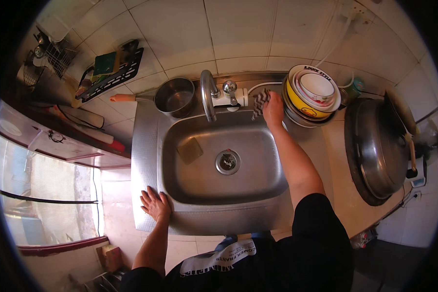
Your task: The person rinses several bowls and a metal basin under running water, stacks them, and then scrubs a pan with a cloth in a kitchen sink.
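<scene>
My right hand [273, 107] grips a striped cloth [260, 104] on the sink's back ledge, between the faucet's white body and a stack of bowls. My left hand [156, 205] rests palm down, fingers spread, on the front left corner of the stainless steel sink's rim [146, 175]; nothing is in it. A greenish-brown square pad [189, 150] lies in the basin, left of the drain strainer [227, 162], which holds small scraps. The curved metal faucet [207, 95] hangs over the basin's back edge. Part of the cloth is hidden by my right hand.
A saucepan [174, 96] stands at the back left, its handle pointing left. Nested bowls [306, 108] are stacked at the back right. Farther right sits a large lidded metal pan [381, 149]. A black wall rack [111, 82] holds sponges. White tubing runs behind the bowls.
</scene>
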`<action>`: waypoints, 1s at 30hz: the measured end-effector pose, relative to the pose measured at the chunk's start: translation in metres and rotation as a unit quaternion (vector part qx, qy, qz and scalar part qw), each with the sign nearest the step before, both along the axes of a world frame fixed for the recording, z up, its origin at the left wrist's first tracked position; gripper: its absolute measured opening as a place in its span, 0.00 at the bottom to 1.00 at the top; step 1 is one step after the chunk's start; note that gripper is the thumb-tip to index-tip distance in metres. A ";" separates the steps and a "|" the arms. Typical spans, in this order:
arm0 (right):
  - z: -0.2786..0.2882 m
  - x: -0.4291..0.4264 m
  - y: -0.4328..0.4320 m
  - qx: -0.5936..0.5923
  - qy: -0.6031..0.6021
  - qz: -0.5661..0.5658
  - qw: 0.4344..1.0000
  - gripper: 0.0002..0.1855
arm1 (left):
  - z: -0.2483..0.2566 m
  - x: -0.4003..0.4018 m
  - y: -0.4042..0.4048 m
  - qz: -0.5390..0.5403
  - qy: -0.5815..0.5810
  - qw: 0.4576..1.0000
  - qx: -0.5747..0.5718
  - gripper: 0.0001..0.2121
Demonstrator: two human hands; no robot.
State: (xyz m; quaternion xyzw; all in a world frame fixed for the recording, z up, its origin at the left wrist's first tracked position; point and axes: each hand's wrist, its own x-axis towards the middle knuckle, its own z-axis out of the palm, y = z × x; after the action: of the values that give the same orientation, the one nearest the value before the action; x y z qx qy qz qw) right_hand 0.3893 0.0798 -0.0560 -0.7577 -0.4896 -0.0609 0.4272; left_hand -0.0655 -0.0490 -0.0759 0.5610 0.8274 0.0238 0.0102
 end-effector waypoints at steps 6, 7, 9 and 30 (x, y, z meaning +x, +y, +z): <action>-0.024 0.000 0.054 -0.216 -0.131 0.094 0.963 0.24 | -0.005 -0.002 -0.001 0.010 0.027 1.000 -0.013 0.25; -0.018 -0.001 0.061 -0.253 -0.144 0.100 0.951 0.24 | -0.005 -0.001 -0.001 0.012 0.023 1.000 -0.014 0.25; -0.008 0.002 0.070 -0.327 -0.169 0.108 0.923 0.26 | -0.002 0.002 -0.001 0.011 0.015 1.000 -0.016 0.26; -0.045 0.034 0.083 -0.068 -0.041 -0.137 0.987 0.10 | -0.009 0.001 0.002 0.007 0.037 0.999 -0.022 0.25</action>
State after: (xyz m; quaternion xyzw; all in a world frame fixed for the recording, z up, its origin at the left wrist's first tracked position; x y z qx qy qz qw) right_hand 0.4236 0.1630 -0.1014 -0.8415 -0.4016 -0.1162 0.3421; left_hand -0.0646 -0.0466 -0.0851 0.5553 0.8314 -0.0152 -0.0086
